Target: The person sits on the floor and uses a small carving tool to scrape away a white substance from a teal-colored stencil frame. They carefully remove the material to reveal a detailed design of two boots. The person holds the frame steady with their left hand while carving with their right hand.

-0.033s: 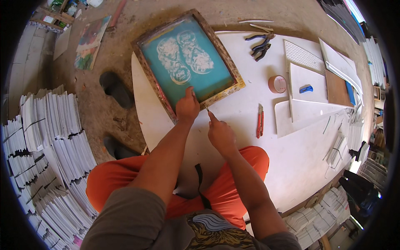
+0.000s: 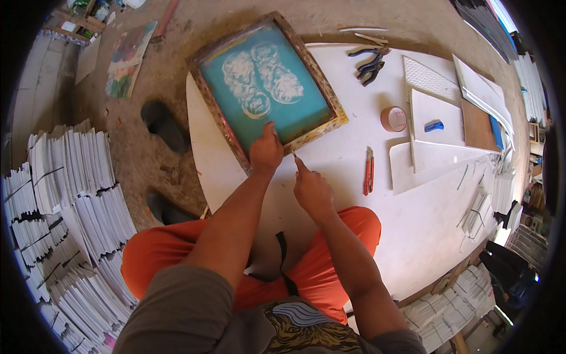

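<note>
A wooden-framed printing screen [image 2: 295,127] with teal mesh and two white printed shapes lies tilted across the far left edge of the white board. My left hand [image 2: 266,154] grips its near side, thumb reaching over the bar toward the mesh. In my right hand [image 2: 313,190] is a slim metal-tipped tool [image 2: 294,154]; its tip meets the near bar of the frame, just right of my left hand. Most of the tool is hidden by my fingers, so its kind cannot be made out.
Pliers [image 2: 370,66], a roll of brown tape [image 2: 393,118], a red utility knife [image 2: 368,171] and a blue cutter [image 2: 434,126] lie to the right. Dark slippers [image 2: 165,127] sit on the floor at left, near stacked white bundles [image 2: 76,177].
</note>
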### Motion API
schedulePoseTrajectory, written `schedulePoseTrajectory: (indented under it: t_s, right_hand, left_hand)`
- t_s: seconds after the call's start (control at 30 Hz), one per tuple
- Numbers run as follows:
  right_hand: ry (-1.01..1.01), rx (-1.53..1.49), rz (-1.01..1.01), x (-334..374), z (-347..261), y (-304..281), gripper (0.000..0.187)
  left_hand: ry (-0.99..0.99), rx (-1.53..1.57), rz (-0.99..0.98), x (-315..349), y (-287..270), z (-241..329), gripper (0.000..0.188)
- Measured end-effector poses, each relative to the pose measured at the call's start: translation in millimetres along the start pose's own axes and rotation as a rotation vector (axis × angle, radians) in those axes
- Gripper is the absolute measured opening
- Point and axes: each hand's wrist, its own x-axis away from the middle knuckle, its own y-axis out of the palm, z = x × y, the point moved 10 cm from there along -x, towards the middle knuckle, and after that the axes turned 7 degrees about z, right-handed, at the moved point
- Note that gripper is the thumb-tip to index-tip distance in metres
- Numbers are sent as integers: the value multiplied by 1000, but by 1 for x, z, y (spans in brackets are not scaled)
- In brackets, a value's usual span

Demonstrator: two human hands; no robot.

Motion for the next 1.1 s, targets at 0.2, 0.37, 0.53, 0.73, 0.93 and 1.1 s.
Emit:
schedulePoseTrajectory:
  t_s: [0.2,0.37,0.53,0.73,0.93,1.1]
  right_hand:
    - [-3,11,55,-4,5,13,44]
    - [8,-372,24,-10,18,19,46]
    - [-2,27,-19,-4,6,16,48]
    - [-15,-642,51,-16,39,47,46]
    - [-180,80,310,-1,14,33,49]
    - [-74,-774,104,-20,42,57,49]
  left_hand:
    - [-8,-31,-53,1,9,-1,30]
    - [42,9,7,3,2,5,29]
    - [37,-14,18,-1,-3,4,29]
    - [52,-6,47,2,-3,6,28]
    - [41,-2,27,0,-1,4,28]
    - [9,-60,-10,0,5,2,30]
